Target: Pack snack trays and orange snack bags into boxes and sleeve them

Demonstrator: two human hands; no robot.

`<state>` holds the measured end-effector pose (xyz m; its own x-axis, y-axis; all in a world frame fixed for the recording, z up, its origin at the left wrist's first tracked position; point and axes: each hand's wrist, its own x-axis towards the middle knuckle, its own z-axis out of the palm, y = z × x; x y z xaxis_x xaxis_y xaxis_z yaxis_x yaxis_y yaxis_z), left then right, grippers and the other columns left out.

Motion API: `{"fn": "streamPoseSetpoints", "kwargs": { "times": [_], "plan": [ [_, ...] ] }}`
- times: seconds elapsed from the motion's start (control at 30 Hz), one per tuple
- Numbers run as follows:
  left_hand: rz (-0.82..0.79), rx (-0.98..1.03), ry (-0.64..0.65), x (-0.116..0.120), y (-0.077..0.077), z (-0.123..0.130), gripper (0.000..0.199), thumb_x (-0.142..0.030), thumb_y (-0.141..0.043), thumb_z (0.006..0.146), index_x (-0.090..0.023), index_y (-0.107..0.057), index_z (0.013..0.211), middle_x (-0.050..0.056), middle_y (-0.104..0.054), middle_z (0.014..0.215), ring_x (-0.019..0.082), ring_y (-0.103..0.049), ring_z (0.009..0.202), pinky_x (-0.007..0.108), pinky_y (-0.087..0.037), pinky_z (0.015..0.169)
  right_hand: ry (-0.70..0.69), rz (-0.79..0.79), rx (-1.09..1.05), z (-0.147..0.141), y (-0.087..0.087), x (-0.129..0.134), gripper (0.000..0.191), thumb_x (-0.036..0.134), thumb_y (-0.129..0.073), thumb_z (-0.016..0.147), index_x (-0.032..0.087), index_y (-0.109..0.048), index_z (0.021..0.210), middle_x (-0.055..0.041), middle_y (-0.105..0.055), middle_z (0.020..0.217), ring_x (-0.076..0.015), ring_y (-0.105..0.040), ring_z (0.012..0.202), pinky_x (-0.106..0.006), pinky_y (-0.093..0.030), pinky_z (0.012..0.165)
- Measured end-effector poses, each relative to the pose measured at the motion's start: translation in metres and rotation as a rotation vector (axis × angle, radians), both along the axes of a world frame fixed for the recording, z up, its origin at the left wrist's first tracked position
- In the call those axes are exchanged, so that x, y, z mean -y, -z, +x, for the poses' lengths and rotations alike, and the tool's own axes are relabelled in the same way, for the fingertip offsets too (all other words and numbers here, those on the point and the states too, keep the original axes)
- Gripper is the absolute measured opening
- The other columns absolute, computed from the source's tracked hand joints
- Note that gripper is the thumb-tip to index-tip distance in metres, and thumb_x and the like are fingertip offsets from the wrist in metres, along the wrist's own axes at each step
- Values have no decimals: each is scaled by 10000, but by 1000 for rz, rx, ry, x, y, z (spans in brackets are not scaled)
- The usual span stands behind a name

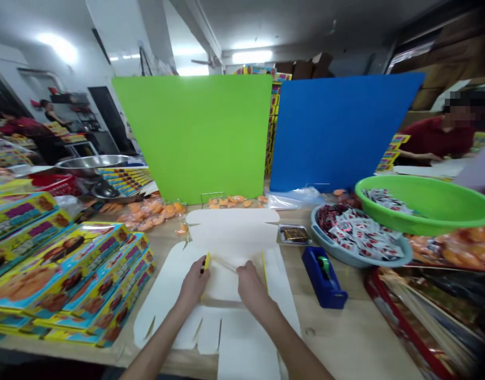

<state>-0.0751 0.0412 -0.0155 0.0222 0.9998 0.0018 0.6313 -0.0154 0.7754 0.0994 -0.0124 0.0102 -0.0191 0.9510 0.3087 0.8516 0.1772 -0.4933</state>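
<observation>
A large flat cardboard blank (222, 301), white side up with yellow cut edges, lies on the wooden table (337, 338). My left hand (193, 285) rests on it, its fingers at a small yellow tab (207, 261). My right hand (252, 287) is on the blank too, a little to the right. A thin clear strip (223, 264), probably tape, stretches between my fingertips. Its exact grip is partly hidden by my fingers.
A blue tape dispenser (323, 279) stands right of the blank. Beyond it are a grey tray of sachets (361, 237) and a green basin (424, 203). Stacked colourful boxes (72, 279) fill the left. Orange packets (147, 214) lie ahead before green and blue boards. A co-worker's red sleeve (436, 140) shows far right.
</observation>
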Motion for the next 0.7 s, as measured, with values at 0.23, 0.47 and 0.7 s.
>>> {"fn": "streamPoseSetpoints", "kwargs": {
  "times": [0.23,0.47,0.7],
  "plan": [
    [-33,81,-44,-8,-5,-9,516,-261,-381,760,-85,-443,1242,130,-517,1248,192,-569,1012,303,-451,862,164,77,95,49,-15,-16,251,255,-374,899,225,-622,882,-36,-616,866,-183,-576,854,-309,-469,767],
    [-61,79,-83,-23,-4,-19,524,-269,-387,754,-96,-437,1246,118,-532,1233,196,-584,969,317,-449,870,524,28,249,132,7,-90,296,166,-487,815,-7,-537,1050,-265,-582,994,-347,-545,975,-466,-428,809],
    [-37,171,-69,-21,-1,-17,529,-261,-435,751,-87,-449,1250,128,-547,1227,211,-550,1051,338,-428,906,345,54,309,143,38,-87,386,16,-357,797,68,-558,1123,-217,-534,1194,-295,-457,1161,-471,-362,959]
  ]
}}
